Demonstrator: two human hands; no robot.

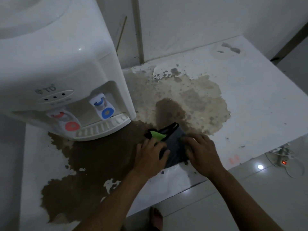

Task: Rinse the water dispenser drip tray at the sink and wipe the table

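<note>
A dark grey cloth (175, 147) with a black edge and a green patch lies folded on the white table (258, 104). My left hand (150, 155) presses on its left side and my right hand (202, 152) grips its right side. The table's surface is worn brown and wet around the cloth. The white water dispenser (55, 67) stands at the left, with red and blue taps. Its white slotted drip tray (103, 128) sits in place under the taps.
A wall runs behind the table. The table's front edge lies just below my hands, over a tiled floor. A power strip (283, 157) with a lit red switch and white cables lies on the floor at the right. A bare foot (155, 219) shows below.
</note>
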